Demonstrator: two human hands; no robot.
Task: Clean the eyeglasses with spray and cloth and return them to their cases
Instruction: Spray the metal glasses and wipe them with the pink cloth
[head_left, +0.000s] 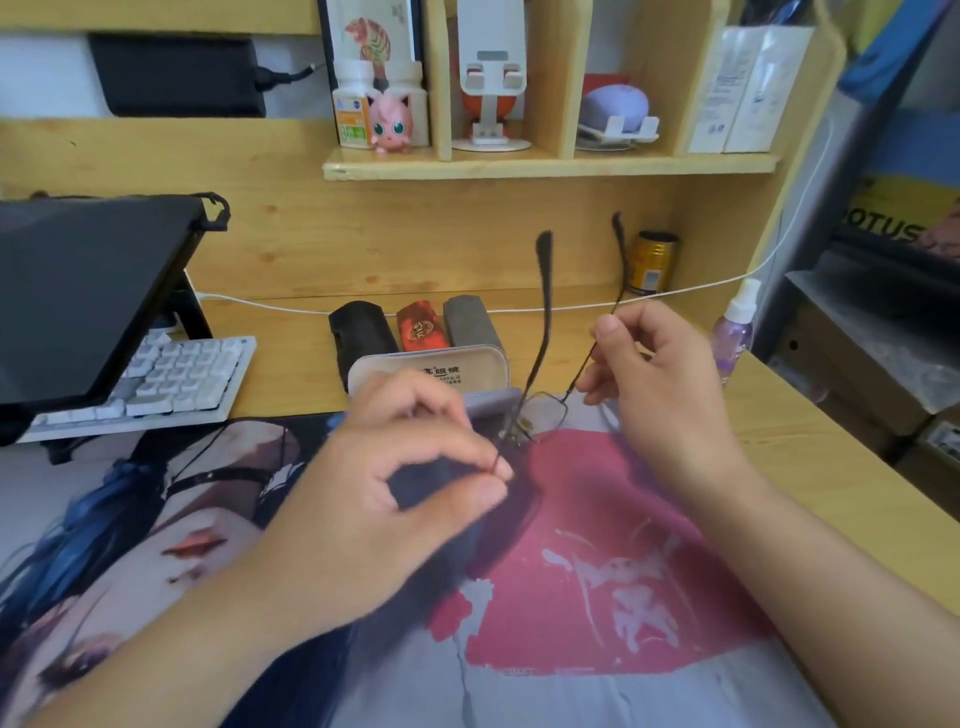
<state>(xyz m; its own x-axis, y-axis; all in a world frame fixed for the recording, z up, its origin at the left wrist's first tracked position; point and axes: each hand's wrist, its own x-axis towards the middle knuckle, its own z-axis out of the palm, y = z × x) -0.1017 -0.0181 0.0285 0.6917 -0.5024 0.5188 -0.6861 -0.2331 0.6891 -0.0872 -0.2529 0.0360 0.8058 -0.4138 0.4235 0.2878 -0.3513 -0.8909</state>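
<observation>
Thin metal-framed eyeglasses (545, 410) hang above the desk mat, lenses down and both dark-tipped temples pointing up and away. My left hand (395, 483) pinches the frame's left edge between thumb and forefinger. A dark patch shows inside that pinch, and I cannot tell whether it is a cloth. My right hand (649, 374) pinches the right temple partway along. Just behind the glasses lies an open grey-white case (431, 371) with printed text on its lid. A clear purple spray bottle (735, 332) stands at the right on the desk.
Black (358, 327), red (421, 327) and grey (467, 322) cases stand in a row behind the open one. A white keyboard (171, 374) and a raised laptop (88, 291) fill the left. A can (652, 262) and a white cable (701, 286) are at the back. A printed mat (597, 571) covers the desk front.
</observation>
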